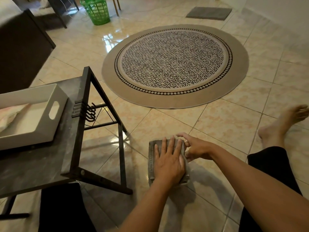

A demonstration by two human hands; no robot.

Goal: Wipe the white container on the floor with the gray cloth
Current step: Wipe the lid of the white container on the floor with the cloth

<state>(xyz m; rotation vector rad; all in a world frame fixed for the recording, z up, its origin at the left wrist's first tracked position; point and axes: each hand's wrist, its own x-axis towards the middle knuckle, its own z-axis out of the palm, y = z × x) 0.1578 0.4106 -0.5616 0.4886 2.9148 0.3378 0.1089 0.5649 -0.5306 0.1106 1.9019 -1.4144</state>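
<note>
A folded gray cloth [151,158] lies on the tiled floor in front of me. My left hand [168,159] rests flat on top of it with the fingers spread. My right hand [195,148] is at the cloth's right edge, its fingers pinching the fold. The white container [62,102], a shallow tray with a handle cutout, sits to the left on a low dark table [50,164], well away from both hands. Something pale and crumpled [8,114] lies inside the tray.
The table's black metal legs [122,158] and hooks stand just left of the cloth. A round patterned rug [175,64] lies ahead. Farther back are a green basket [97,10] and a gray mat [209,13]. My bare foot [284,124] is stretched out at right.
</note>
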